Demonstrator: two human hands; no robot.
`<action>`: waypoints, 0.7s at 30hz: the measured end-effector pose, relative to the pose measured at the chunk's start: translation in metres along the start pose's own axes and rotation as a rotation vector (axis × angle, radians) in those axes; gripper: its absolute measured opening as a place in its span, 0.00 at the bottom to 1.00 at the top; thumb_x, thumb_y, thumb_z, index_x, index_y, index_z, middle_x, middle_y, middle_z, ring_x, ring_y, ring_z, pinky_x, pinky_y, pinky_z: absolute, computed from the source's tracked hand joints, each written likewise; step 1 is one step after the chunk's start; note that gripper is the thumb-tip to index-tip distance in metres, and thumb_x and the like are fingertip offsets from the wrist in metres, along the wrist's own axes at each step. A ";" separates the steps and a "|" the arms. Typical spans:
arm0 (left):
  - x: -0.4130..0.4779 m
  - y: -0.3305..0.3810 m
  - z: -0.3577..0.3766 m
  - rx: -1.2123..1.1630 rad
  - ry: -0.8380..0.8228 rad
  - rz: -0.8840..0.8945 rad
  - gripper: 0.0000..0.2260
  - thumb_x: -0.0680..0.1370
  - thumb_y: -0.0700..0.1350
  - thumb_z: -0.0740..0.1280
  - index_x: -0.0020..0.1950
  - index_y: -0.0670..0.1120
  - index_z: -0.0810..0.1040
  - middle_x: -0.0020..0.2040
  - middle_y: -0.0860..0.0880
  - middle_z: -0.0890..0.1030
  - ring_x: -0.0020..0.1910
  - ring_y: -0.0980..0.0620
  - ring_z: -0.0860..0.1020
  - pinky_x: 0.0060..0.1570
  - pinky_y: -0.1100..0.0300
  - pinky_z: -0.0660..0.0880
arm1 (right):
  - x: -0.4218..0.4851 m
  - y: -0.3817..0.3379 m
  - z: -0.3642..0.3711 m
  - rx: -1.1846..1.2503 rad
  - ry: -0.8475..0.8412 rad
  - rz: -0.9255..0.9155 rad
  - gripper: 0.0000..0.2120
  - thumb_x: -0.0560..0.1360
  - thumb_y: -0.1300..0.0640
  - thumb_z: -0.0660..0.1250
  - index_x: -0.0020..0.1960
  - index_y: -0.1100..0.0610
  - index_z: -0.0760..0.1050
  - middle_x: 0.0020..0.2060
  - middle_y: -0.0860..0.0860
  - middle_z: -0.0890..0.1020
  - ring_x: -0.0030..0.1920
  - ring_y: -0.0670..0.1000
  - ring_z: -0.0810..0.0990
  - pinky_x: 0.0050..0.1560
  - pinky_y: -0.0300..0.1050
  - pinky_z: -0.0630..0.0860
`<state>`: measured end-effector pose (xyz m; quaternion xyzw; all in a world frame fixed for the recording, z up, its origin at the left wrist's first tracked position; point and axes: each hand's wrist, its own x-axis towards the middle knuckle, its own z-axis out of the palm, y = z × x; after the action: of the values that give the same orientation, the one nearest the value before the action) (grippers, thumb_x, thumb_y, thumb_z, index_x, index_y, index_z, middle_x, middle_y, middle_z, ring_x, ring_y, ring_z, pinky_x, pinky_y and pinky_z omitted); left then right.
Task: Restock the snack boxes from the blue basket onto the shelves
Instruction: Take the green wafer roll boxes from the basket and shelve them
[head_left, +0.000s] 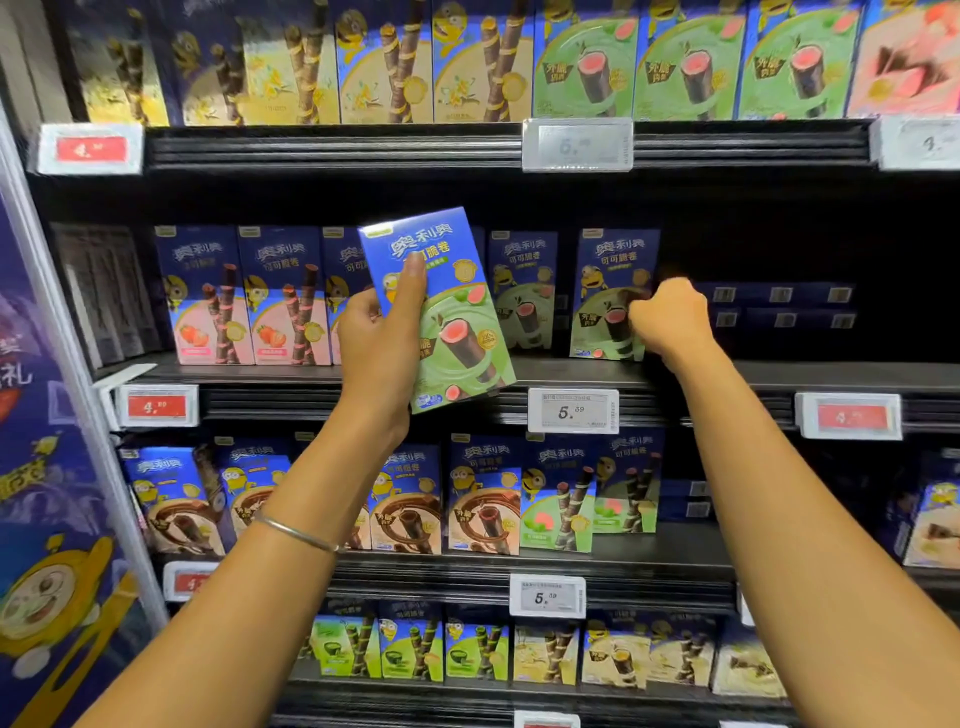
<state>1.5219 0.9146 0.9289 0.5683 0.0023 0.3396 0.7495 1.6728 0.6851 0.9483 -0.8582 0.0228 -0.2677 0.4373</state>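
My left hand (382, 345) grips a blue and green snack box (452, 332) and holds it up, tilted, in front of the middle shelf (779, 374). My right hand (670, 322) reaches onto that shelf with curled fingers at the right edge of an upright green snack box (608, 296). Whether the fingers grip this box is hidden. Another green box (522, 291) stands to its left. The blue basket is out of view.
Pink strawberry boxes (244, 301) stand at the shelf's left. To the right of my right hand is a dark gap with flat blue boxes (779, 306) at the back. Shelves above and below hold more boxes. Price tags (571, 410) line the shelf edges.
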 end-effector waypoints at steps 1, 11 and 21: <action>0.000 0.000 0.001 0.000 -0.006 -0.002 0.25 0.82 0.58 0.70 0.68 0.38 0.77 0.57 0.44 0.88 0.53 0.45 0.88 0.57 0.40 0.84 | 0.002 0.000 0.001 -0.021 0.001 0.012 0.17 0.79 0.60 0.65 0.66 0.66 0.73 0.64 0.64 0.77 0.61 0.65 0.78 0.56 0.54 0.77; 0.000 0.000 0.004 0.011 -0.042 -0.014 0.25 0.83 0.58 0.69 0.68 0.38 0.76 0.53 0.47 0.89 0.50 0.47 0.89 0.52 0.48 0.87 | 0.016 -0.018 0.014 -0.168 -0.152 0.103 0.22 0.82 0.57 0.64 0.73 0.65 0.66 0.67 0.64 0.73 0.66 0.63 0.75 0.63 0.53 0.73; -0.001 0.002 0.004 0.010 -0.049 -0.028 0.25 0.83 0.58 0.69 0.69 0.39 0.76 0.55 0.46 0.89 0.51 0.47 0.89 0.52 0.47 0.86 | 0.022 -0.021 0.025 -0.207 -0.178 0.016 0.21 0.84 0.58 0.62 0.75 0.59 0.65 0.70 0.62 0.71 0.68 0.63 0.72 0.65 0.55 0.71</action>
<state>1.5218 0.9115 0.9314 0.5802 -0.0063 0.3153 0.7510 1.6992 0.7108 0.9620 -0.9190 0.0184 -0.1831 0.3488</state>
